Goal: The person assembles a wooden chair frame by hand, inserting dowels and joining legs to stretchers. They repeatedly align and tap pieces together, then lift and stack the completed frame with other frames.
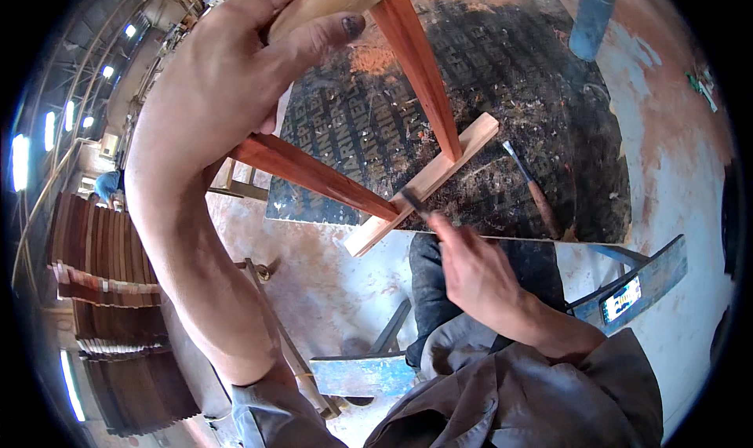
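Note:
My left hand (pixel 235 63), large and close at upper left, is wrapped around the pale wooden top piece (pixel 337 7) of a frame. Two reddish wooden legs, one at the right (pixel 420 71) and one at the left (pixel 321 177), run from the top towards a pale wooden crossbar (pixel 447 173) and meet it. Closed around a small dark tool (pixel 414 202), my right hand (pixel 480 271) is beside the crossbar near the left leg; the tool's exact kind is unclear. To the right lies a chisel (pixel 533 185) with a wooden handle.
A dark printed board (pixel 518 118) bears the work and scattered shavings. A blue-grey cylinder (pixel 591 20) stands at its far right. A phone (pixel 621 299) rests on a bench (pixel 667 271) at right. Stacked brown wooden pieces (pixel 118 252) stand at left; a blue-topped bench (pixel 365 376) is below.

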Motion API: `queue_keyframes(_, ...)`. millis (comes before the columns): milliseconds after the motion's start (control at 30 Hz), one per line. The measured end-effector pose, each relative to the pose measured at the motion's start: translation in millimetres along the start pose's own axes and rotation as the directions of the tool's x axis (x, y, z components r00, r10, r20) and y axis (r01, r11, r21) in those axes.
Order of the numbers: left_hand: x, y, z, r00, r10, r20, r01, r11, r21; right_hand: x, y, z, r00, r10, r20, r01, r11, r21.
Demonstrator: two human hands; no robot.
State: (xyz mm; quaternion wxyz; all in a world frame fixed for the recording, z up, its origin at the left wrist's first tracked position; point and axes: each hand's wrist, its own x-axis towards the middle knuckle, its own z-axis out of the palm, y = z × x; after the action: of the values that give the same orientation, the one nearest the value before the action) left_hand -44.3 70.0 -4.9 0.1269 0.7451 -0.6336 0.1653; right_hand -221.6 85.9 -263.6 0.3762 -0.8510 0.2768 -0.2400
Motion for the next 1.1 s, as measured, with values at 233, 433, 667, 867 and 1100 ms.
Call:
queue_keyframes(233, -10.3, 16.1, 1.4, 0.998, -0.061, -0.004, 0.061, 0.991, 0.116, 22.5, -10.2, 25.5, 0.994, -0.055, 0.092, 0.06, 0.997, -0.047)
queue_keyframes(433, -0.1, 17.2, -20.7, 0.957, -0.248, 0.148, 0.249, 0.968, 0.013, -6.5, -19.0, 22.4, 0.991, -0.045, 0.127, 0.057, 0.994, -0.089)
queue_keyframes(667, -11.0, 14.4, 11.3, 0.996, 0.016, -0.086, 0.0, 0.985, 0.175, 2.9, -13.8, 24.4, 0.994, -0.071, 0.084, 0.077, 0.994, -0.073)
queue_keyframes(867, 3.1, 42.9, -14.1, 0.917, -0.368, 0.156, 0.366, 0.93, 0.042, 30.7, -8.7, 41.2, 0.994, -0.111, 0.021, 0.11, 0.994, 0.028)
queue_keyframes(1100, -1.1, 18.2, -27.5, 0.957, -0.17, 0.234, 0.199, 0.974, -0.107, 20.0, -11.3, 31.1, 0.995, -0.069, 0.069, 0.071, 0.997, -0.027)
